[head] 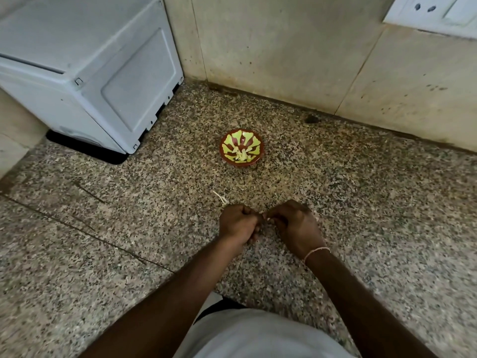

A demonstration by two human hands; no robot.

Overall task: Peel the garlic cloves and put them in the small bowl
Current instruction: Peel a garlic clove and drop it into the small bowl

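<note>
1. The garlic clove being worked on is hidden. It seems to sit where the two sets of fingertips meet, low over the speckled granite counter (361,202), but I cannot make it out.
2. The left hand (238,223) is curled tight, apparently pinching the clove. The right hand (294,226), a thin pale thread bracelet (316,253) at its wrist, is curled too, fingertips against the left's, and looks to be picking at the skin.
3. To peel well, I would hold the clove steady in the left and let the right nails lift the skin from one end.
4. A whitish scrap of papery peel (221,198) lies just beyond the left knuckles. Keep such scraps apart from the bowl.
5. The small round red-brown bowl with yellow-green petal pattern (241,148) stands farther back, with pale peeled cloves (241,156) already inside.
6. A grey-white boxy appliance (85,68) stands at the back left.
</note>
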